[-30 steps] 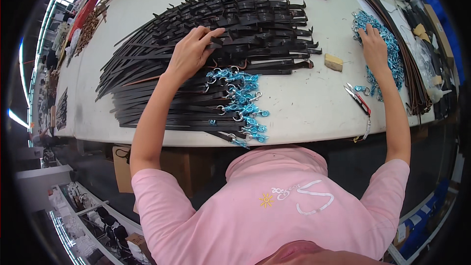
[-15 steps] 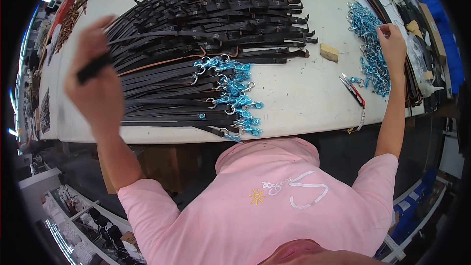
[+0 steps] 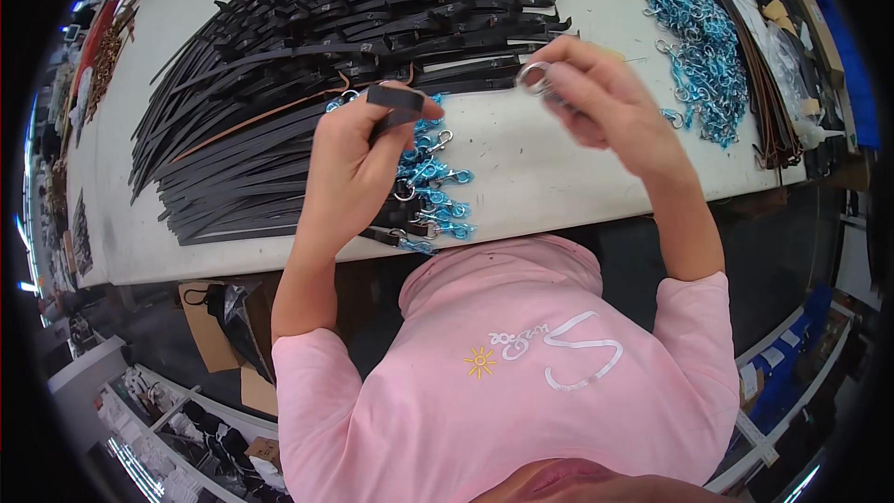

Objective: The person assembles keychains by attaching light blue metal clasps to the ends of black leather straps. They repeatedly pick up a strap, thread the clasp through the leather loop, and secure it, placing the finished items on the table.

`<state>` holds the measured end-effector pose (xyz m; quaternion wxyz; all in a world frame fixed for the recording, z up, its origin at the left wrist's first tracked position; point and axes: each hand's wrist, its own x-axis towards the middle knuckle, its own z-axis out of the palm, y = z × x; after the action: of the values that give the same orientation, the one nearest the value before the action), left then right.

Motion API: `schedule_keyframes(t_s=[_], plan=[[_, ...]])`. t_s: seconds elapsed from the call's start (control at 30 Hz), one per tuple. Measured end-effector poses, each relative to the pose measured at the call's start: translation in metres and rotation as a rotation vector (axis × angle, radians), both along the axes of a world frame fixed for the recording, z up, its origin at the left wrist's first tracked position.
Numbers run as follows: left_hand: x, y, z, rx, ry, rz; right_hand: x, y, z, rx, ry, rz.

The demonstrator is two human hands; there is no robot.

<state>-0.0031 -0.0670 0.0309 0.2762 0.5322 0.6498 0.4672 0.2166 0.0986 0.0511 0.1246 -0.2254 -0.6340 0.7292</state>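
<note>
My left hand (image 3: 343, 172) is closed on the looped end of a black strap (image 3: 396, 101), raised over the table. Facing it from the right, my right hand (image 3: 622, 121) pinches a silver ring (image 3: 533, 77), blurred by motion; whatever hangs from that ring is hidden by the fingers. The two hands are a short way apart. Beneath my left hand lie black straps with blue-wrapped snap hooks (image 3: 433, 172) at their ends. A large stack of black straps (image 3: 363, 14) spreads behind. More blue-wrapped snap hooks (image 3: 698, 42) form a heap on the right.
The white table's (image 3: 549, 196) near edge runs close to my body. Long brown straps (image 3: 773, 116) lie beyond the hook heap, near a small white bottle (image 3: 818, 136). A brown strap (image 3: 251, 121) crosses the black ones. Under the table stands a cardboard box (image 3: 209, 331).
My left hand has come in from the far left with the black strap. My right hand has left the hook heap and moved toward the middle, carrying a silver ring.
</note>
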Motion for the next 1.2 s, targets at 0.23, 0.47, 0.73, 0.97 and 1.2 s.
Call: schedule_keyframes(t_s=[0.23,0.47,0.73,0.97,1.2], plan=[[0.017,0.023,-0.009,-0.178,-0.187,-0.108,-0.031,-0.02,-0.031,0.052,-0.002,0.122],[0.014,0.03,-0.023,-0.174,-0.173,-0.058,0.015,0.002,-0.035,0.222,-0.16,0.055],[0.023,0.031,-0.017,-0.191,-0.244,-0.088,0.003,-0.041,-0.036,0.636,0.073,-0.234],[0.023,0.029,-0.018,-0.18,-0.225,-0.089,-0.01,-0.037,-0.046,0.432,0.062,-0.09],[0.033,0.021,-0.015,0.044,0.025,-0.051,-0.01,-0.023,-0.051,-0.255,0.136,-0.014]])
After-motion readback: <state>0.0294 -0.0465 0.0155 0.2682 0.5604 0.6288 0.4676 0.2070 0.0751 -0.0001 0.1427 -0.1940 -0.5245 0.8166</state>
